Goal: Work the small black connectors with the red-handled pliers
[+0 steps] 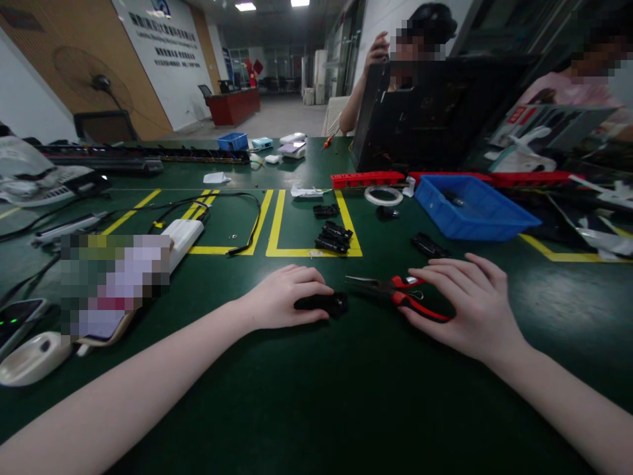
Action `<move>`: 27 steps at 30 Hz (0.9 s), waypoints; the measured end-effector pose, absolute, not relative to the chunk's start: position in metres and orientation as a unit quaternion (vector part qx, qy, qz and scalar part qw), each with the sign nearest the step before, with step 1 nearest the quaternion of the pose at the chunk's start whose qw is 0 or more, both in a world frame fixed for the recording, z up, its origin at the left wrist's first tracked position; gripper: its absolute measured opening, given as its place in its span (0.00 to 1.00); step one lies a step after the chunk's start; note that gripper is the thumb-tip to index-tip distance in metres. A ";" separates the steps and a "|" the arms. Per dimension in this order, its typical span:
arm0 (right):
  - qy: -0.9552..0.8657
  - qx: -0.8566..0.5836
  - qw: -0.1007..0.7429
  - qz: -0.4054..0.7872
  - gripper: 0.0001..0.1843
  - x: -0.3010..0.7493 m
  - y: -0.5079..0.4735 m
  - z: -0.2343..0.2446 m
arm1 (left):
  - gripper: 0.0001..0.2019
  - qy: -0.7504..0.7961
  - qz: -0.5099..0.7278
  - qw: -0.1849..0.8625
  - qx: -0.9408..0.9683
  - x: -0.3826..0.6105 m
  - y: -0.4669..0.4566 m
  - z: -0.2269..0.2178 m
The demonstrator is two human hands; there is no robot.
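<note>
My left hand (289,297) is closed around a small black plastic part (339,302), whose right end sticks out past the fingertips just above the green table. Most of that part is hidden by my fingers. To its right, my right hand (465,307) grips a pair of needle-nose pliers (378,285) by the red and black handles, with fingers on the upper handle and thumb at the lower one. The handles are spread apart, and the jaws point left toward the black part without touching it. Several similar black plastic parts (333,239) lie beyond my hands.
A blue bin (467,211) stands at the right, near a roll of tape (383,195) and another black part (429,245). On the left lie a phone (121,290), a white power bank (182,241) and black cables. Two people sit across the table (316,396).
</note>
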State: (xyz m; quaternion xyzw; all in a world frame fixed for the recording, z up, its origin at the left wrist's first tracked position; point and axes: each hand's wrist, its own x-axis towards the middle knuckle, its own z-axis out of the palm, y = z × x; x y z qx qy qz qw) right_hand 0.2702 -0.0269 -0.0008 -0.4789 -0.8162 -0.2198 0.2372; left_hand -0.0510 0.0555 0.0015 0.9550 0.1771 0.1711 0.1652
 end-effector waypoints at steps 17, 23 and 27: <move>-0.848 -0.420 0.231 -0.225 0.24 0.265 -0.033 0.003 | 0.16 0.166 0.170 0.188 0.953 -0.049 0.060 -0.003; -0.854 -0.421 0.224 -0.206 0.20 0.263 -0.033 0.003 | 0.16 0.172 0.166 0.192 0.952 -0.048 0.059 -0.002; -0.856 -0.425 0.221 -0.194 0.19 0.262 -0.033 0.003 | 0.20 0.170 0.168 0.183 0.954 -0.048 0.059 -0.001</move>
